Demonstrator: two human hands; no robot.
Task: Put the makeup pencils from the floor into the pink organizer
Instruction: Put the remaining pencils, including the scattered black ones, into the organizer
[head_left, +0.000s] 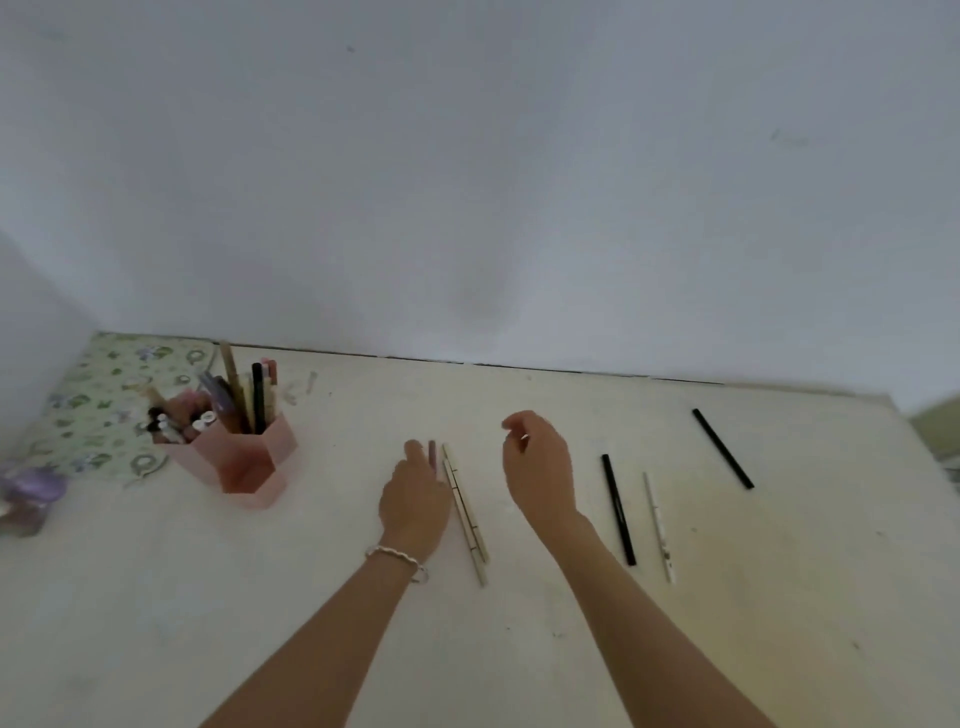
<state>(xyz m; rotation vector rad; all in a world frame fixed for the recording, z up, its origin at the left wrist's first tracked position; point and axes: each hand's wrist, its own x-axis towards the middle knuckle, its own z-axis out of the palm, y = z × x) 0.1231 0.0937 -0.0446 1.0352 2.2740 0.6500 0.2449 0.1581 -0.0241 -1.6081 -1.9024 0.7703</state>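
The pink organizer (252, 465) stands on the pale floor at the left, holding several pens and pencils upright. My left hand (415, 493) lies low on the floor with its fingers stretched forward, its fingertips beside a short mauve pencil (431, 451). Two long beige pencils (466, 514) lie side by side just right of that hand. My right hand (537, 462) hovers above the floor with loosely curled fingers and holds nothing. Further right lie a black pencil (618, 510), a white pencil (657, 526) and a longer black pencil (722, 448).
A green floral mat (98, 405) lies in the back left corner behind the organizer. A purple object (31, 493) sits at the left edge. A pale wall (467, 208) rises right behind the floor. Small clear bits (301, 389) lie near the wall.
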